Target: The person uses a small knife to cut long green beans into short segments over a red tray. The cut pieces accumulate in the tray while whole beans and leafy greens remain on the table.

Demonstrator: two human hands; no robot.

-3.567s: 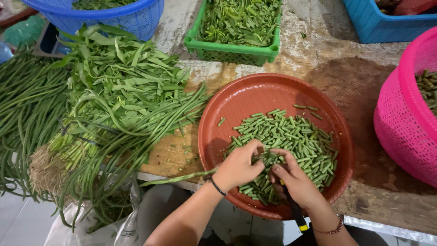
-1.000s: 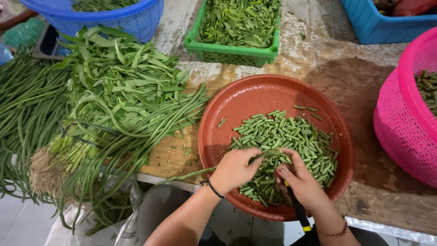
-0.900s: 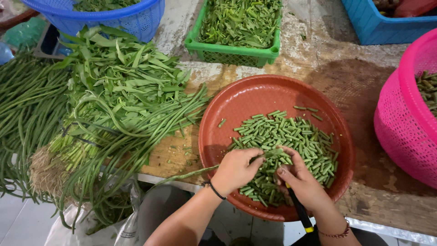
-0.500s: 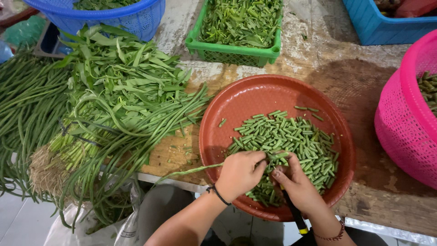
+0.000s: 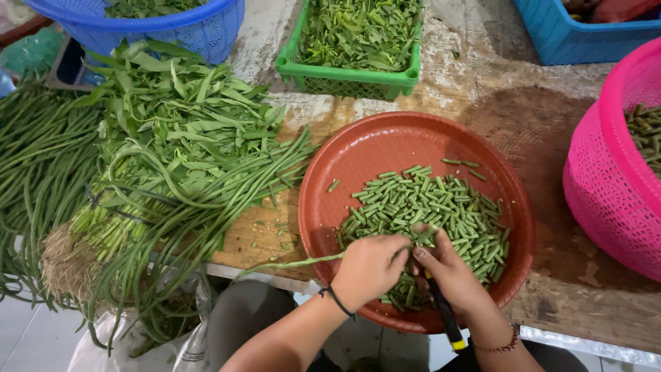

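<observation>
Our left hand (image 5: 370, 267) pinches a long bean (image 5: 292, 264) that trails off to its left; our right hand (image 5: 451, 272) grips a black-and-yellow-handled knife (image 5: 446, 318), hands touching over the red-brown basin (image 5: 358, 155) of cut bean pieces (image 5: 441, 207). Beyond them sits a green crate (image 5: 348, 78); right, a pink basket (image 5: 606, 179); left, leafy greens (image 5: 172, 131).

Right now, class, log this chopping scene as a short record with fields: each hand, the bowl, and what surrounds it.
left hand: grips a long bean trailing off to the left
right hand: holds a knife, black and yellow handle showing
bowl: round, red-brown, holds cut bean pieces
left of bowl: leafy greens, uncut long beans
behind: green crate, blue basket
right: pink basket
</observation>
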